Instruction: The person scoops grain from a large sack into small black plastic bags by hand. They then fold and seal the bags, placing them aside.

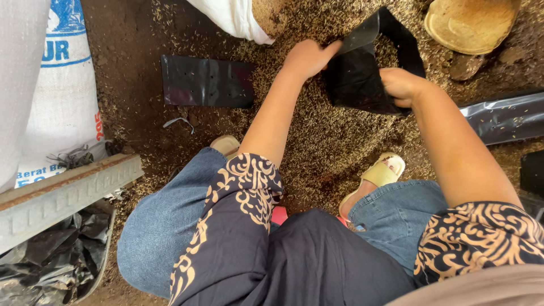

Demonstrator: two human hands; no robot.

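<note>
Ground of dark soil strewn with pale husks [317, 136] is seen beneath both hands. Left hand [309, 56] is closed on the upper rim of an open black plastic bag [357, 73]; right hand [399, 85] is pinched on its lower edge, the bag being held between them. A flat black bag [207, 82] is laid well left of the left hand; a round woven tray [470, 22] is placed beyond the right hand

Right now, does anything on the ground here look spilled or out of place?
Yes. Pale husks lie scattered loose across the dirt around both sandals. A flat black plastic bag lies alone to the left, apart from the open black bag that the left hand and right hand hold.
</note>
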